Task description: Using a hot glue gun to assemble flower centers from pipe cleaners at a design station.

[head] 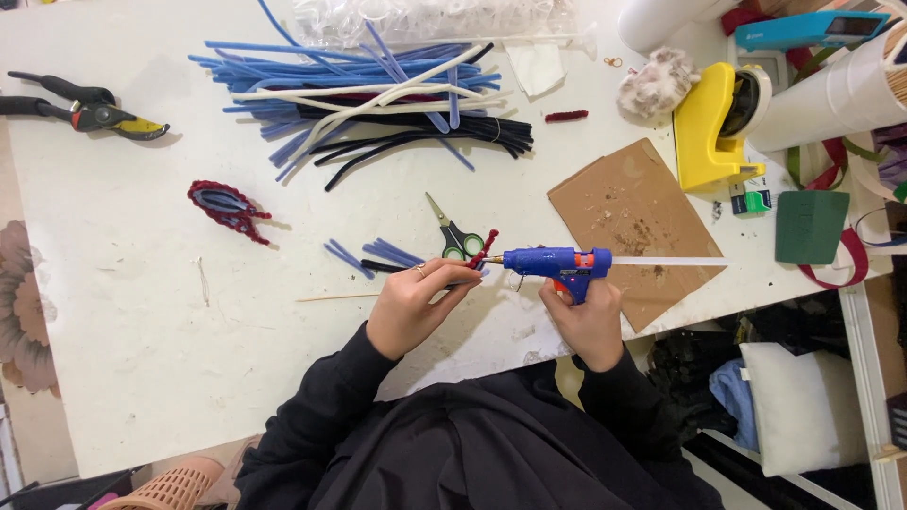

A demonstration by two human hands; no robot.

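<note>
My right hand is clenched around the grip of the blue glue gun, held level above the white table, nozzle pointing to 9 o'clock and a white glue stick projecting from its back toward 3 o'clock. My left hand pinches a dark red pipe-cleaner piece, its end touching the nozzle tip. Green-handled scissors lie just beyond at 12 o'clock. Short blue pipe-cleaner pieces lie at 10 o'clock of my left hand. A cardboard sheet lies under the glue stick. A bundle of pipe cleaners lies farther off at 12 o'clock.
</note>
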